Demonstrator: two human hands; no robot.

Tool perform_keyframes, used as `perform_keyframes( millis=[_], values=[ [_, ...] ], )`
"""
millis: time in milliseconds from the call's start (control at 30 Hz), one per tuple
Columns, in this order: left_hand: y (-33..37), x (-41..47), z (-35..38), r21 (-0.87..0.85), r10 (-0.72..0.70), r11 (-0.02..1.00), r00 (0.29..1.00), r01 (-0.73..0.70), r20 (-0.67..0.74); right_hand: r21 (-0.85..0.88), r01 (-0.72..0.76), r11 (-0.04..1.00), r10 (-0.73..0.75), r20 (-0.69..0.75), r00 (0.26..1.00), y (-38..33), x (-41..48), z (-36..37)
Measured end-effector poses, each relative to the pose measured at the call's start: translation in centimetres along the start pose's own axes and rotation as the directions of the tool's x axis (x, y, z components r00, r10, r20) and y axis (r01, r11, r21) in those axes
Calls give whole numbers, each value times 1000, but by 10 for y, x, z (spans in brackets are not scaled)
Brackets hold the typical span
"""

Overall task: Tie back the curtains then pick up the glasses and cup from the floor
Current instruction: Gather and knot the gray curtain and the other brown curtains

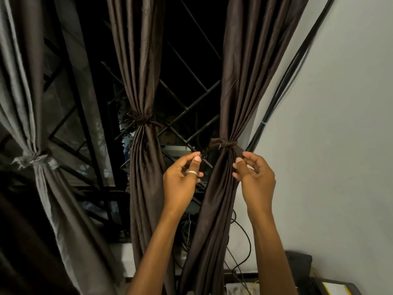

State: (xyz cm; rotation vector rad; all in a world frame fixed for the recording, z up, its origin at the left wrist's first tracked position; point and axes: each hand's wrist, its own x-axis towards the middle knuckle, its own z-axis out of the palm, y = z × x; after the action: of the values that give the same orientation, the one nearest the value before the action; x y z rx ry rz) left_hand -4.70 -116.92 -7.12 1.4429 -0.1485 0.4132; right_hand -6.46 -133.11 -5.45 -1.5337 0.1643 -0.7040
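The right curtain [231,92] hangs gathered at its waist by a knotted tie [225,144] of the same dark brown cloth, just left of the white wall [329,124]; both hands are up at that knot; the left hand [182,177], a ring [192,173] on its thumb, has thumb and forefinger pinched together on one dark end of the tie that runs off to the left of the knot; the right hand [255,177] sits on the other side, fingers curled and thumb pressed toward them, touching the curtain folds just below the knot, though whether it truly grips a tie end I cannot tell; the middle curtain [140,71] is already cinched with its own tie [141,119], and the left curtain [32,92], greyer in this light, is bound too at its tie [37,159]; between them a black window grille [191,103] shows crossed bars against darkness; black cables [297,67] run down the wall beside the right curtain, and more wires [240,241] loop behind its lower folds; the glasses and cup are nowhere in sight from here.
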Motion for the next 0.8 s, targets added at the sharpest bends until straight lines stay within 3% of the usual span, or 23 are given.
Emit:
perform_keyframes(
  millis=[400, 600, 800],
  values=[
    [-26, -24, -50, -104, -287, 955, 953, 276, -103, 48, -254, 966, 244, 156, 957, 43, -51, 48],
    [-50, -37, -99, -113, -399, 916, 895, 384, -197, -15, -386, 922, 377, 259, 890, 67, -94, 92],
    [-64, -53, -141, -120, -440, 898, 861, 424, -254, -109, -411, 905, 423, 324, 846, 84, -138, 123]
  ],
)
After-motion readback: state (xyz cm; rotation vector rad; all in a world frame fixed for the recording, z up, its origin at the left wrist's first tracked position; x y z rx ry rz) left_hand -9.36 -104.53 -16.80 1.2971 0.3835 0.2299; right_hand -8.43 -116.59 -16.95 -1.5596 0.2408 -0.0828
